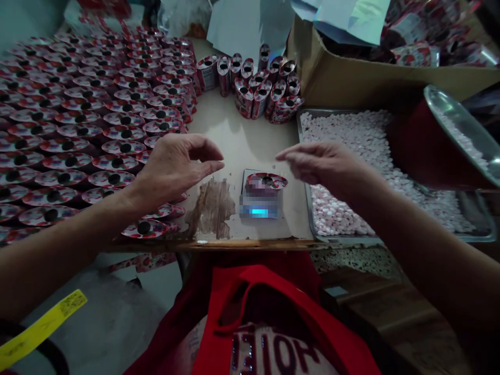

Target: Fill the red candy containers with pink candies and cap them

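Note:
On a small scale (258, 212) with a lit blue display stands a red-and-white printed can-like container (267, 181), its dark round opening facing up. My left hand (175, 159) hovers left of the scale, thumb and forefinger slightly apart with nothing visible between them. To the right, my right hand (316, 161) is held over the edge of the metal tray (311, 221), fingers drawn together and pointing left. Whether a small piece sits in those fingertips cannot be made out. White-pink tablets (339, 208) fill the tray. Neither hand touches the container.
Rows of similar open containers (70, 120) cover the left of the table, and a smaller group (265, 91) stands at the back. A red bowl (417, 140) with a metal rim leans in the tray. Behind it is a cardboard box (351, 78) of packages.

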Demonstrator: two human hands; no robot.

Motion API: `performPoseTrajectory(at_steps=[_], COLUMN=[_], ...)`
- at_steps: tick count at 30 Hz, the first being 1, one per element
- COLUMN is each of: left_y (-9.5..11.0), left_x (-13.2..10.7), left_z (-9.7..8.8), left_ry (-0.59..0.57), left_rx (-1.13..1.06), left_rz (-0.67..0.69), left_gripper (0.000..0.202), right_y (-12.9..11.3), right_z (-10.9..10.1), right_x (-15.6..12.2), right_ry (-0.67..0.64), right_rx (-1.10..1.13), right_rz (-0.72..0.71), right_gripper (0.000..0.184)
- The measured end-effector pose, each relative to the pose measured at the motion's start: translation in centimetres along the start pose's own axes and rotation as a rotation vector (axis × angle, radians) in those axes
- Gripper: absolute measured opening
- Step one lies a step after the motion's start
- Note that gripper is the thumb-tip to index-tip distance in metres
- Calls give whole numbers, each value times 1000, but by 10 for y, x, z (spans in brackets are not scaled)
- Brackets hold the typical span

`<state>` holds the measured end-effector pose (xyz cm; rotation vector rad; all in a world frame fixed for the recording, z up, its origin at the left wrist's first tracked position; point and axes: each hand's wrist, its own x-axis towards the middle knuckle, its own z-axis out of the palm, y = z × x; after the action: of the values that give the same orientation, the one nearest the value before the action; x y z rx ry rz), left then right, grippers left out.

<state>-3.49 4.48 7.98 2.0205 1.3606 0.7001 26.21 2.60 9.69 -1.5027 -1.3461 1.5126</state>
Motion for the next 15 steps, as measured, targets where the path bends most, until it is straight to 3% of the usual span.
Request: performPoseTrajectory(at_steps=[4,7,9,11,15], left_y=[12,27,37,45,50], left_x=[12,22,26,27,27], left_z=[6,15,21,28,35], left_ry=[-48,-71,-85,-105,-142], left_rx=[63,155,199,218,236], left_rz=[111,214,252,261,230], left_gripper=[18,19,20,20,22], right_y=[-2,22,42,54,46], right_z=[-47,-84,-96,-93,-53], right_x=[1,0,-3,-7,-9], right_ry=[326,412,368,269,13], right_rx=[439,437,407,435,388], right_rz=[161,140,133,165,117], right_gripper=[27,25,21,20,13])
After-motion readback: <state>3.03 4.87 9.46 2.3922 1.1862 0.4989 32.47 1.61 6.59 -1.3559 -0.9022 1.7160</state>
